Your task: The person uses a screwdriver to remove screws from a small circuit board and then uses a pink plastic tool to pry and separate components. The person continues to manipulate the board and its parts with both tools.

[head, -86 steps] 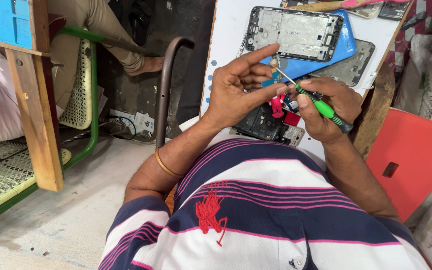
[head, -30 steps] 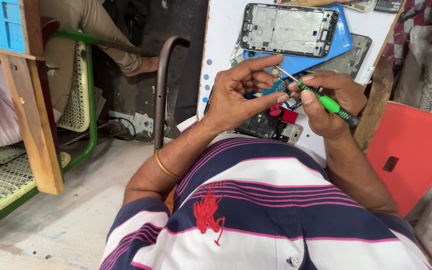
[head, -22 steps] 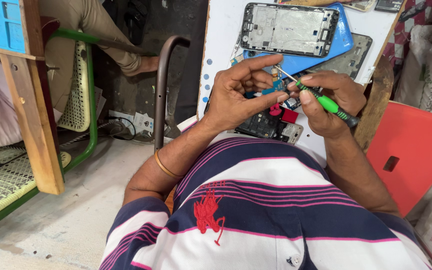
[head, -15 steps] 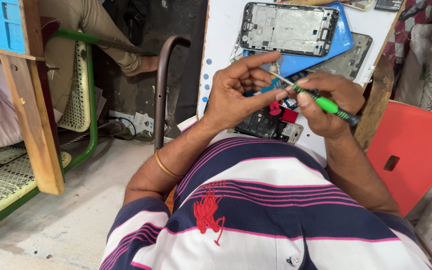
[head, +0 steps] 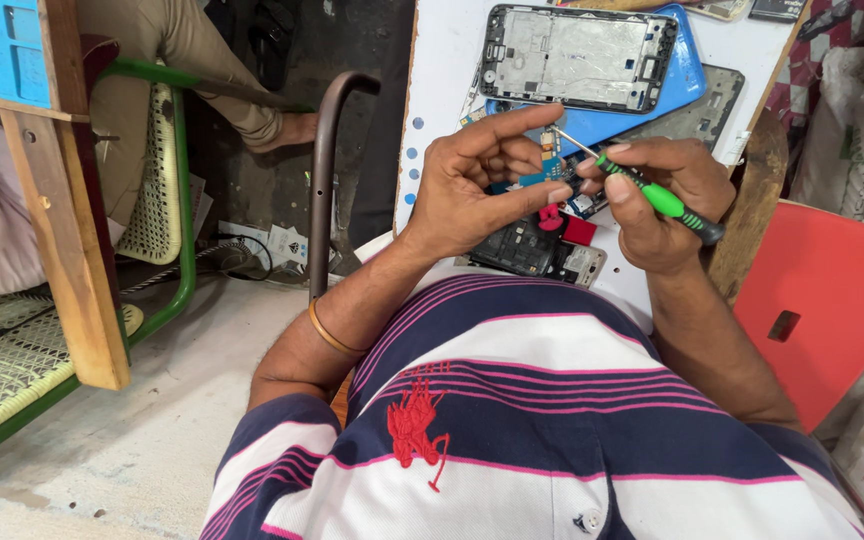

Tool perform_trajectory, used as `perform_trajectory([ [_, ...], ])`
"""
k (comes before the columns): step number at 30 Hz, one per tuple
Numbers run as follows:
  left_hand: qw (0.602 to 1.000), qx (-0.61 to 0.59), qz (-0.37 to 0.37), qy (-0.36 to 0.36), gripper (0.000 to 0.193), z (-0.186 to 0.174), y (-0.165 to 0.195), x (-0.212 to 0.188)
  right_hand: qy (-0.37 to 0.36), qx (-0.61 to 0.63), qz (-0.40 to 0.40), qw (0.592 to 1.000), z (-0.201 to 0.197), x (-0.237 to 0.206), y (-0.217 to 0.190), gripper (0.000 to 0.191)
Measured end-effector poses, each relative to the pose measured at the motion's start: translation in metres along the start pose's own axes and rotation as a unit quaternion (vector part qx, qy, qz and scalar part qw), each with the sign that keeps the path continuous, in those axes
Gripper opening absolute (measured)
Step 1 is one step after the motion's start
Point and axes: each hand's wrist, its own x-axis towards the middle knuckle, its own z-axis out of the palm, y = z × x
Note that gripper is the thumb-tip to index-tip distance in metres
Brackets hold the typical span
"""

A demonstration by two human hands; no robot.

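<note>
- A small blue circuit board [head: 549, 168] is pinched between thumb and fingers of the left hand [head: 482, 185], just below the phone frame [head: 577, 57].
- The right hand [head: 664, 205], fingers curled closed, grips a green-handled screwdriver [head: 642, 190]; its tip touches the board.
- The frame lies on a blue phone cover [head: 687, 85] on a white board [head: 442, 70].
- A dismantled black phone [head: 537, 252] lies well below the frame.

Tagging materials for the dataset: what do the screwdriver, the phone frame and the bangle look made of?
Screwdriver: green handle looks like glossy plastic with a dark end cap; thin shaft is bare, shiny metal.
Phone frame: grey inner plate looks like matte metal, dark rim probably plastic.
Bangle: thin band with a coppery sheen, likely metal.
The right hand holds the screwdriver.
</note>
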Motion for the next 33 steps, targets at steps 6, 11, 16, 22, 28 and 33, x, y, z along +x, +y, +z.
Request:
perform_trajectory([
  [6, 0.999, -0.043, -0.015, 0.012, 0.062, -0.003, 0.001, 0.0, 0.016, 0.022, 0.025, 0.999, -0.001, -0.001, 0.001, 0.019],
  [11, 0.998, -0.059, -0.028, 0.013, 0.065, -0.004, 0.001, 0.001, 0.022, 0.115, 0.049, 0.992, -0.004, -0.001, 0.005, 0.021],
  [16, 0.999, -0.034, -0.02, 0.018, 0.065, -0.003, 0.001, 0.001, 0.024, 0.142, 0.055, 0.988, -0.008, -0.003, 0.007, 0.02],
  [22, 1.0, -0.02, -0.01, 0.011, 0.063, -0.006, 0.0, 0.001, 0.025, 0.182, 0.059, 0.981, -0.009, -0.003, 0.01, 0.019],
  [28, 1.0, -0.01, -0.011, 0.014, 0.063, -0.006, 0.001, 0.001, -0.008, 0.182, 0.066, 0.981, -0.01, -0.003, 0.006, 0.017],
  [33, 1.0, -0.018, -0.015, 0.01, 0.062, -0.005, 0.002, -0.001, 0.022, 0.165, 0.073, 0.983, -0.007, -0.002, 0.005, 0.016],
])
